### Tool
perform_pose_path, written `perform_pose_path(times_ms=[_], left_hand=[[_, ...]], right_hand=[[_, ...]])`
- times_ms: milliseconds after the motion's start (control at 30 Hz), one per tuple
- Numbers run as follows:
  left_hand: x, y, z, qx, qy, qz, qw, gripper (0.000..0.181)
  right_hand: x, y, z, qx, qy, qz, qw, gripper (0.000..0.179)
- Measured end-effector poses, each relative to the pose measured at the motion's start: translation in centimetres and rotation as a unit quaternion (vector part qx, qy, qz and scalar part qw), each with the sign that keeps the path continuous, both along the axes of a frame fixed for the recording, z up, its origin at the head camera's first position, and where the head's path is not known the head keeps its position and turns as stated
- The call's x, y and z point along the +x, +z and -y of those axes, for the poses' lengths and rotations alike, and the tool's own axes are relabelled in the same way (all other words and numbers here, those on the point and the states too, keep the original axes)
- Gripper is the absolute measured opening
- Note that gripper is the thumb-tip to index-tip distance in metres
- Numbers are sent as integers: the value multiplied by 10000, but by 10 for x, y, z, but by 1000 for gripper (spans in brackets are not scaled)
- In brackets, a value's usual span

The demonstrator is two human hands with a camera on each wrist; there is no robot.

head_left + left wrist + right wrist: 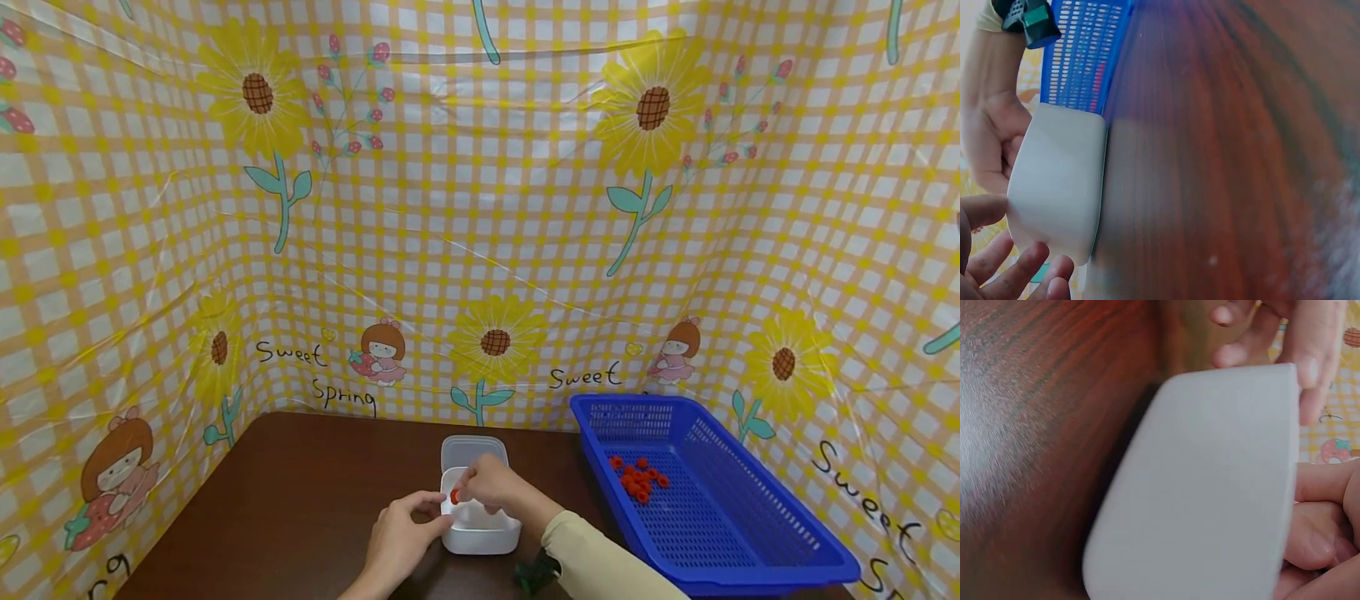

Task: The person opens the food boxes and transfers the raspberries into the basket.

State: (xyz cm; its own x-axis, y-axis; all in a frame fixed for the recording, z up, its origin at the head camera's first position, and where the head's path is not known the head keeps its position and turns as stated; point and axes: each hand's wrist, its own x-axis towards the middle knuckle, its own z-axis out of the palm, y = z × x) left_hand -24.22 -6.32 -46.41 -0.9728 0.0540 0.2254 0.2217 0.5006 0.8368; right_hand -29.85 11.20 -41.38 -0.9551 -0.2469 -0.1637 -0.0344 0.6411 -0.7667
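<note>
A white plastic box (482,542) stands uncovered at the front middle of the table, its pale translucent lid (474,450) just behind it. My right hand (491,485) reaches over the rim with bent fingers and pinches a small red ring-like piece (455,497) inside the box. My left hand (405,525) lies along the box's left side, index finger and thumb touching near the rim. The left wrist view shows the box wall (1060,175) with left fingertips (1035,253) against it. In the right wrist view, the box wall (1204,469) hides the red piece.
A blue perforated basket (720,500) stands on the right, with several red pieces (639,479) near its left wall. The dark brown table (300,492) meets a checked cloth (420,250) behind and at both sides. A dark device (536,573) sits under my right wrist.
</note>
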Motion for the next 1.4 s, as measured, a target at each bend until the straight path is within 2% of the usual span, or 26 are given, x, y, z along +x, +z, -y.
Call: perform_pose_path(times_ms=[167, 367, 600, 1000, 1400], left_hand=[[0, 0, 0, 24, 13, 41, 10000, 29], [-1, 1, 0, 39, -6, 29, 10000, 28], [-2, 1, 0, 56, 23, 180, 9998, 26], [0, 4, 0, 160, -128, 210, 9996, 28], [-1, 3, 1, 202, -75, 280, 9994, 27]], right_hand=[[-3, 12, -11, 47, 16, -45, 10000, 5], [-6, 25, -29, 36, -318, 15, 9995, 8], [-4, 42, -54, -159, -638, -30, 9978, 12], [-5, 67, -121, -371, -839, -122, 9957, 17], [-1, 86, -183, 51, -1133, -164, 9934, 30]])
